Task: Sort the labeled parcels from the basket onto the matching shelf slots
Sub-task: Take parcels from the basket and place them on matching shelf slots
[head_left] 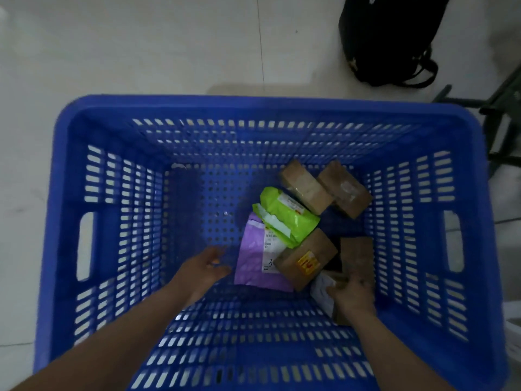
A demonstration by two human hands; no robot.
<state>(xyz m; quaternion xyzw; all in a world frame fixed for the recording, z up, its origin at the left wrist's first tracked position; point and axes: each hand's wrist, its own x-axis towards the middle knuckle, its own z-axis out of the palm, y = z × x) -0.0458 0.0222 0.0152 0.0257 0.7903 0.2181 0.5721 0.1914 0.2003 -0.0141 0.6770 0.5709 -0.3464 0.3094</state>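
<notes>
parcels (296, 230) in basket (197, 108) right half, backpack (389, 38) behind

floor: pale tiles (169, 46) with a thin grout line
bag: black (389, 38), standing at upper right
frame: dark metal legs (501, 108), right edge
light: dim

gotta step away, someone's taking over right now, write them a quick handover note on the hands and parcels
Left hand: open, low in the blue basket, beside the purple mailer, holding nothing.
Right hand: gripping a labeled box at the near right.
In the basket: green mailer lying over the purple one, and four brown boxes.
Done: cannot tell; no shelf in view.
Left: lift out the held box, shelve it, then the rest.
</notes>
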